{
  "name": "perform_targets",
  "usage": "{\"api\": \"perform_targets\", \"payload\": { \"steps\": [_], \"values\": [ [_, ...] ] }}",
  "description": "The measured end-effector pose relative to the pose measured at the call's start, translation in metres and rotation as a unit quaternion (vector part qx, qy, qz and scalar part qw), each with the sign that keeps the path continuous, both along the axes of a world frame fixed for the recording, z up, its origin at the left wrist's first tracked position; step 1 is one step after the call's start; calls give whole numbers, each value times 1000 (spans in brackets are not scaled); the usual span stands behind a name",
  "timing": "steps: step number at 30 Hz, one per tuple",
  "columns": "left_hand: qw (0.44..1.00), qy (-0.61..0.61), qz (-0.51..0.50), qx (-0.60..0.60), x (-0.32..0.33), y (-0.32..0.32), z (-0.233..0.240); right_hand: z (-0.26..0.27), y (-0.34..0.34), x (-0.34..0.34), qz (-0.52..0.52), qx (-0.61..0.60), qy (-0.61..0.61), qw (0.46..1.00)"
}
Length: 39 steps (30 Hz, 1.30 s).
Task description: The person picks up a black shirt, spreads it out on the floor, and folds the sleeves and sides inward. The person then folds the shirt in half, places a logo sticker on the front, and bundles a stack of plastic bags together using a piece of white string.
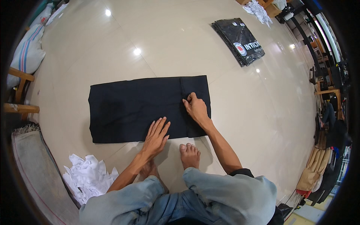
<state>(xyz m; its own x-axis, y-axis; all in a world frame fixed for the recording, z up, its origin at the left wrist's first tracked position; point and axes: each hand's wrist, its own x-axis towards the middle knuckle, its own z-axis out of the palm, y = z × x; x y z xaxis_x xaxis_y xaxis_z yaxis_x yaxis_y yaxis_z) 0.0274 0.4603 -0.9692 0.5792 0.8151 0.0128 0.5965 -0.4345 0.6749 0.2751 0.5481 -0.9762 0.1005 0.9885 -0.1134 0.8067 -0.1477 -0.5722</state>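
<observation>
A folded piece of dark navy fabric [135, 107] lies flat on the tiled floor before me, with a band folded over at its right end. My left hand [158, 135] rests flat on its near edge, fingers spread and nothing held. My right hand [195, 108] is on the folded band, its fingers curled and thumb near the fingertips; whether it pinches the fabric cannot be told. My bare feet are just below the near edge of the fabric.
Black garments in printed plastic packaging [239, 42] are stacked at the upper right. White cloth scraps [87, 177] lie heaped at lower left, beside a grey rug [42, 180]. Wooden legs [21, 108] and a white woven sack [31, 53] stand at the left. A person sits at the far right.
</observation>
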Motion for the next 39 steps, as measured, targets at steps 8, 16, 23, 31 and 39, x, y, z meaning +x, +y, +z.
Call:
{"api": "perform_targets", "payload": {
  "steps": [8, 16, 23, 31, 39],
  "values": [
    [950, -165, 129, -230, 54, 3, -13, -4, 16, -7, 14, 118, -64, 991],
    [920, -112, 194, -321, 110, 16, -26, -16, 34, -3, 9, 100, -51, 994],
    [943, -60, 211, -249, 109, 17, -34, 1, 44, 7, 39, 197, -41, 979],
    [944, -83, 198, -250, 109, 20, -39, -37, 64, 37, 208, 140, -181, 951],
    [994, -87, 59, 11, 108, -7, -2, 8, -29, 59, -40, 240, 24, 970]
  ]
}}
